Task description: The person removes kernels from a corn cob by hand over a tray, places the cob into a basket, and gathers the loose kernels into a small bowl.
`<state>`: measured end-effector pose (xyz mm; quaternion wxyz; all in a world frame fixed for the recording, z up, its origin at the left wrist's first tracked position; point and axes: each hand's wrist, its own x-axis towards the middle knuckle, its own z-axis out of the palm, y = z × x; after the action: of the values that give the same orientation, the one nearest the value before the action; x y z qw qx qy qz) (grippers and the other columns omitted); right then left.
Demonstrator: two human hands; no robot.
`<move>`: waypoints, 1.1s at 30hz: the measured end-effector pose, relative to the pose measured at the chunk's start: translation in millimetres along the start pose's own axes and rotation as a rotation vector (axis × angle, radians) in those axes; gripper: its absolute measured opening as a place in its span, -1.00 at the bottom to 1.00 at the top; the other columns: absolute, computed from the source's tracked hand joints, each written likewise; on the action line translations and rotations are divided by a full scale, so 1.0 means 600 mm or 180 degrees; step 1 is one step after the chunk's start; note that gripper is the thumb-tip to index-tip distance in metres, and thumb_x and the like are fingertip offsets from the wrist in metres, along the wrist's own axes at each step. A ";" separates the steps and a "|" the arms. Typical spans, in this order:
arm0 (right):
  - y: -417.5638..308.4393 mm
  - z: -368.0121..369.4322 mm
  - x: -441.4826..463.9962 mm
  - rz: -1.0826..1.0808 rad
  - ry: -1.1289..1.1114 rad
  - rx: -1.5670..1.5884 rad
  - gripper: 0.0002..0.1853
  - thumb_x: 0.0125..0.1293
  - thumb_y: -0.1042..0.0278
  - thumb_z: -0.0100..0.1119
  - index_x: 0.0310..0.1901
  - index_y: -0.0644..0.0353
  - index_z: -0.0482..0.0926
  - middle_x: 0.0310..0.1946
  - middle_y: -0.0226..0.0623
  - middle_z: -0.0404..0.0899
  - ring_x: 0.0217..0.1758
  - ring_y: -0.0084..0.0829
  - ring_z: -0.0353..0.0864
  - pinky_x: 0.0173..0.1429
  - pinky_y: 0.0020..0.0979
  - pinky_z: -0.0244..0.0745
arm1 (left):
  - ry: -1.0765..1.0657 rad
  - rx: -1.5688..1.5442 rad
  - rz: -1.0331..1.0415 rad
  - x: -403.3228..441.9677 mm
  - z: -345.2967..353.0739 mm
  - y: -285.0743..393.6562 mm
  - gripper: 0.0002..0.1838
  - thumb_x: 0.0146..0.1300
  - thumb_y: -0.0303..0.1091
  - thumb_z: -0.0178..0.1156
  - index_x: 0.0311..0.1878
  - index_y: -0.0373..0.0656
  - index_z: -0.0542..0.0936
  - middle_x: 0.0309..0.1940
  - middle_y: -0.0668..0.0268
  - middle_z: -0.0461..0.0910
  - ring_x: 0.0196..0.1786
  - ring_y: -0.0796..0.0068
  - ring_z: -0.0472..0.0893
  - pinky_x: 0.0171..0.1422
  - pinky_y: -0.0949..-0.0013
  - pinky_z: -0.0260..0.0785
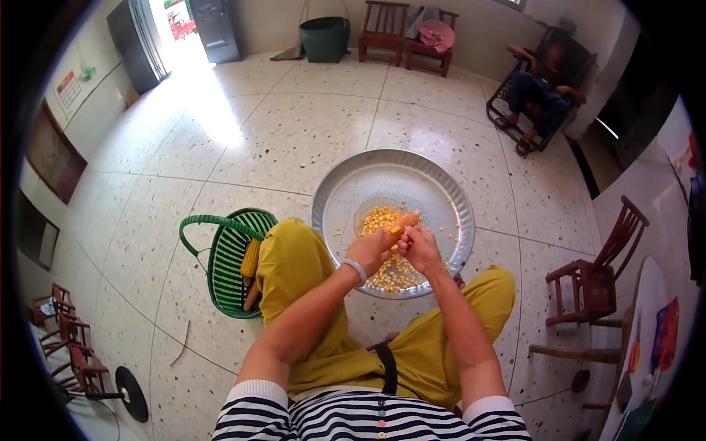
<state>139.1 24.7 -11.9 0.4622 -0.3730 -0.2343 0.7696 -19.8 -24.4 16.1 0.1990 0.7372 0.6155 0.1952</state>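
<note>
Over a round metal pan (323, 192), my left hand (370, 252) is wrapped around a partly stripped corn cob (409, 219). The cob's bare end is pinkish orange, and some yellow kernels remain on its side. My right hand (421, 248) is closed against the cob, fingers bent onto the kernels. Loose corn kernels (393, 278) lie heaped in the pan below my hands, with a few scattered toward its rim. Beside my left knee stands a green woven basket (220, 272), holding a full yellow corn ear (251, 257) and what looks like a bare cob.
A person (540, 92) sits in a dark chair at the back right. A wooden chair (588, 283) and a table (647, 323) stand to my right. At the far wall are a green bucket (324, 40) and wooden chairs (382, 29). A fan-like black disc (132, 394) is at lower left.
</note>
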 end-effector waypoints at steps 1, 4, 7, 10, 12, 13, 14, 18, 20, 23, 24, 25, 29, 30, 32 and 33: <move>0.000 0.002 0.000 -0.0047 -0.0033 0.0131 -0.80 0.33 0.37 0.10 -0.37 0.07 0.27 -0.63 -0.45 0.34 -0.65 -0.56 0.34 -0.62 -0.56 0.23 | -0.0050 -0.0084 -0.0203 -0.002 -0.008 0.006 -0.65 0.17 -0.19 0.19 -0.18 -0.24 0.35 -0.32 -0.06 0.58 -0.18 -0.05 0.58 -0.11 0.03 0.39; 0.003 -0.014 0.001 -0.0033 -0.0069 -0.0211 -0.78 0.33 0.35 0.12 -0.38 0.07 0.26 -0.70 -0.49 0.25 -0.74 -0.60 0.23 -0.69 -0.56 0.11 | -0.0005 -0.0052 -0.0237 0.000 -0.005 0.001 -0.60 0.12 -0.17 0.26 -0.17 -0.24 0.35 -0.32 -0.06 0.58 -0.18 -0.06 0.58 -0.11 0.04 0.39; 0.005 -0.014 0.001 -0.0105 0.0150 -0.0483 -0.75 0.33 0.31 0.14 -0.39 0.07 0.26 -0.75 -0.53 0.16 -0.80 -0.64 0.12 -0.74 -0.55 -0.01 | 0.0042 0.0036 -0.0274 0.001 -0.003 -0.001 -0.61 0.12 -0.19 0.26 -0.17 -0.23 0.35 -0.33 -0.05 0.59 -0.19 -0.06 0.58 -0.12 0.04 0.39; 0.002 -0.007 -0.003 -0.0126 0.0302 -0.0405 -0.71 0.31 0.21 0.19 -0.40 0.06 0.27 -0.75 -0.55 0.14 -0.82 -0.65 0.09 -0.76 -0.55 -0.05 | 0.0045 0.0045 -0.0370 0.004 -0.006 0.000 -0.62 0.11 -0.21 0.27 -0.18 -0.22 0.35 -0.35 -0.03 0.59 -0.21 -0.07 0.58 -0.13 0.04 0.39; -0.006 -0.002 -0.010 0.0189 0.0379 -0.0407 -0.70 0.30 0.16 0.22 -0.39 0.06 0.29 -0.75 -0.54 0.17 -0.81 -0.65 0.13 -0.75 -0.55 -0.03 | 0.0153 0.0149 -0.0261 0.000 -0.012 0.005 -0.69 0.15 -0.26 0.21 -0.19 -0.23 0.36 -0.38 -0.02 0.59 -0.25 -0.06 0.60 -0.18 0.04 0.41; -0.010 0.002 -0.015 0.0346 0.0414 -0.0408 -0.69 0.29 0.14 0.23 -0.38 0.05 0.30 -0.74 -0.54 0.18 -0.80 -0.65 0.15 -0.74 -0.55 -0.01 | 0.0210 0.0202 -0.0206 -0.001 -0.015 0.007 -0.72 0.17 -0.29 0.18 -0.19 -0.24 0.36 -0.40 -0.02 0.59 -0.28 -0.06 0.60 -0.20 0.04 0.42; -0.009 0.010 -0.019 0.0365 0.0402 -0.0464 -0.70 0.29 0.13 0.22 -0.37 0.05 0.30 -0.72 -0.53 0.20 -0.77 -0.65 0.17 -0.71 -0.57 0.02 | 0.0233 0.0378 -0.0152 0.001 -0.010 0.007 -0.76 0.19 -0.31 0.14 -0.20 -0.24 0.36 -0.41 -0.01 0.59 -0.30 -0.05 0.61 -0.24 0.04 0.43; 0.007 0.018 -0.011 0.0371 0.0226 -0.0393 -0.73 0.32 0.15 0.18 -0.35 0.06 0.32 -0.63 -0.50 0.30 -0.65 -0.62 0.29 -0.60 -0.59 0.19 | 0.0397 0.0719 0.0082 0.003 0.004 0.006 -0.87 0.25 -0.40 0.00 -0.22 -0.26 0.36 -0.45 0.00 0.59 -0.38 -0.01 0.63 -0.35 0.06 0.44; 0.013 0.005 0.001 0.0346 0.0040 -0.0248 -0.75 0.32 0.17 0.18 -0.35 0.07 0.33 -0.59 -0.48 0.36 -0.60 -0.58 0.36 -0.55 -0.57 0.29 | 0.0428 0.0622 0.0127 0.001 0.007 0.006 -0.88 0.25 -0.41 -0.01 -0.23 -0.26 0.36 -0.45 -0.01 0.59 -0.39 -0.01 0.63 -0.36 0.05 0.44; 0.012 -0.002 0.007 0.0237 -0.0257 -0.0119 -0.78 0.32 0.22 0.18 -0.36 0.08 0.35 -0.56 -0.46 0.41 -0.56 -0.55 0.44 -0.52 -0.55 0.37 | 0.0334 0.0271 0.0026 0.002 0.000 0.004 -0.83 0.22 -0.37 0.05 -0.22 -0.25 0.34 -0.45 -0.02 0.58 -0.35 -0.05 0.61 -0.31 0.03 0.43; 0.012 0.001 0.006 0.0146 -0.0309 -0.0098 -0.78 0.32 0.24 0.17 -0.36 0.09 0.35 -0.55 -0.45 0.42 -0.55 -0.55 0.45 -0.52 -0.55 0.38 | 0.0283 0.0087 -0.0026 0.001 -0.006 0.003 -0.81 0.20 -0.36 0.07 -0.22 -0.25 0.34 -0.45 -0.02 0.58 -0.34 -0.06 0.60 -0.29 0.02 0.42; 0.011 0.002 0.004 0.0053 -0.0359 -0.0077 -0.78 0.33 0.25 0.16 -0.37 0.10 0.35 -0.55 -0.45 0.42 -0.54 -0.54 0.46 -0.51 -0.55 0.38 | 0.0232 -0.0097 -0.0075 0.000 -0.009 0.002 -0.79 0.19 -0.35 0.09 -0.22 -0.25 0.33 -0.45 -0.02 0.58 -0.33 -0.08 0.60 -0.28 0.02 0.42; 0.009 0.010 -0.003 0.0091 -0.0285 -0.0137 -0.78 0.32 0.23 0.18 -0.35 0.10 0.35 -0.55 -0.42 0.43 -0.56 -0.55 0.44 -0.53 -0.56 0.35 | 0.0256 0.0057 -0.0142 -0.001 -0.010 0.000 -0.76 0.16 -0.34 0.13 -0.23 -0.24 0.32 -0.45 -0.03 0.57 -0.31 -0.10 0.58 -0.25 0.00 0.40; 0.011 0.010 -0.004 0.0145 -0.0210 -0.0290 -0.80 0.32 0.24 0.17 -0.32 0.08 0.37 -0.55 -0.42 0.42 -0.57 -0.56 0.42 -0.53 -0.56 0.33 | 0.0242 0.0139 -0.0167 0.001 -0.008 -0.001 -0.76 0.17 -0.34 0.12 -0.23 -0.24 0.32 -0.45 -0.03 0.57 -0.31 -0.10 0.58 -0.25 0.00 0.40; 0.015 0.009 -0.006 0.0142 -0.0099 -0.0539 -0.82 0.31 0.24 0.18 -0.29 0.07 0.39 -0.56 -0.43 0.41 -0.58 -0.57 0.39 -0.52 -0.55 0.32 | 0.0235 0.0329 -0.0179 0.003 -0.002 0.000 -0.77 0.17 -0.34 0.11 -0.23 -0.24 0.32 -0.46 -0.02 0.57 -0.32 -0.10 0.58 -0.25 0.01 0.41; 0.021 0.007 -0.006 0.0086 -0.0067 -0.0629 -0.82 0.30 0.24 0.19 -0.29 0.07 0.39 -0.56 -0.43 0.40 -0.59 -0.56 0.39 -0.52 -0.55 0.33 | 0.0242 0.0443 -0.0167 0.004 0.001 0.001 -0.78 0.17 -0.35 0.11 -0.23 -0.24 0.32 -0.46 -0.02 0.57 -0.32 -0.10 0.58 -0.26 0.01 0.41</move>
<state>130.1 15.5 -16.7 0.4103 -0.4117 -0.3088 0.7528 -18.4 -22.1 16.3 0.1288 0.7249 0.6538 0.1745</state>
